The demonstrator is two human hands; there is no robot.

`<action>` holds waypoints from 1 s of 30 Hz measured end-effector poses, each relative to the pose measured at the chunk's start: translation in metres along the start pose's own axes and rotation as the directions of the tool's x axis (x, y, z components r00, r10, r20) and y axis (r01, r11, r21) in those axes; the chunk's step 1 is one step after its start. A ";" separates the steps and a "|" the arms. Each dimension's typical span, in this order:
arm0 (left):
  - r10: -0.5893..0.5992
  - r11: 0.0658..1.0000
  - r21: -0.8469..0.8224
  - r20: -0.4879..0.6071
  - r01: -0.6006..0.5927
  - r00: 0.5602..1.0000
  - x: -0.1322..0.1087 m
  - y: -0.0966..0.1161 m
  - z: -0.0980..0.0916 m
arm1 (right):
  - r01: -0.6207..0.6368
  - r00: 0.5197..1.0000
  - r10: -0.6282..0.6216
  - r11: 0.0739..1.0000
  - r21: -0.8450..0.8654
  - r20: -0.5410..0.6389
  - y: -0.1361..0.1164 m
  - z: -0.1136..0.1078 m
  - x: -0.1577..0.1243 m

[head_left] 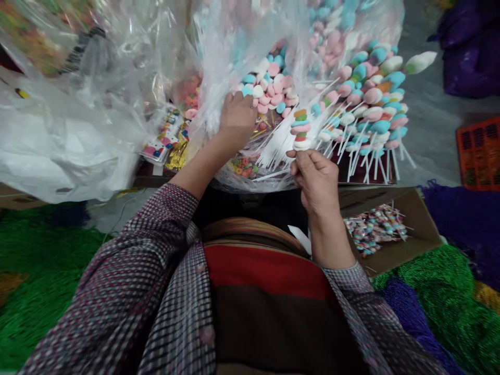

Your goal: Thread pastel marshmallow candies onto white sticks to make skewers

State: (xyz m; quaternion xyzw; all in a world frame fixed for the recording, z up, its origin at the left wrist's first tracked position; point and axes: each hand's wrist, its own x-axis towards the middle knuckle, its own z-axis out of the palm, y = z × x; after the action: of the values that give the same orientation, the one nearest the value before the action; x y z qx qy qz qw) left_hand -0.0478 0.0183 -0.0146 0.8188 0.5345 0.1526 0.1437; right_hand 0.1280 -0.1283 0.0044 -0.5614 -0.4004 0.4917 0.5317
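Observation:
My left hand [238,117] reaches over the edge of an open clear plastic bag, its fingers bent down at a heap of pink, white and blue marshmallows [275,91]. The fingertips are hidden, so anything pinched in them does not show. My right hand [314,174] is closed on the lower end of an upright candy skewer [300,125], threaded with orange, green, blue, pink, red and white pieces. Just left of that skewer lies a fan of white sticks [273,143]. Small ring-shaped gummies [244,166] lie in the plastic below my left hand.
Finished candy skewers [371,104] are piled at the table's right side, sticks toward me. A cardboard box [414,219] of wrapped candy stands below. An orange crate [478,153] is at far right. Gold twist ties [177,153] lie left. Green strands [42,271] cover the floor.

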 end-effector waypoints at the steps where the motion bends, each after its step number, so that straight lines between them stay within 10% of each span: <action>1: 0.015 0.997 0.069 0.027 -0.017 1.000 0.002 -0.001 0.000 | -0.006 1.000 0.006 1.000 0.005 0.001 0.001 0.000 -0.001; 13: -0.081 0.913 -0.405 -0.087 0.039 0.993 -0.015 -0.025 -0.034 | -0.001 0.999 0.002 1.000 -0.026 0.041 0.014 -0.002 -0.009; 20: -0.003 0.993 0.115 0.060 -0.004 0.998 -0.044 -0.015 -0.023 | 0.192 0.979 -0.162 0.939 -0.287 0.125 0.017 0.036 0.043; 30: 0.144 0.959 0.242 0.026 -0.146 0.989 -0.050 0.008 -0.008 | 0.211 0.977 -0.195 0.918 -0.335 0.083 0.028 0.037 0.050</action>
State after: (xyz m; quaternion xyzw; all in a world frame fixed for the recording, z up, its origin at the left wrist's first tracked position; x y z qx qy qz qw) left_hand -0.0631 -0.0304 -0.0087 0.8677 0.4873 0.0926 0.0328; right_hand 0.0999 -0.0754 -0.0276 -0.5887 -0.5483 0.3702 0.4644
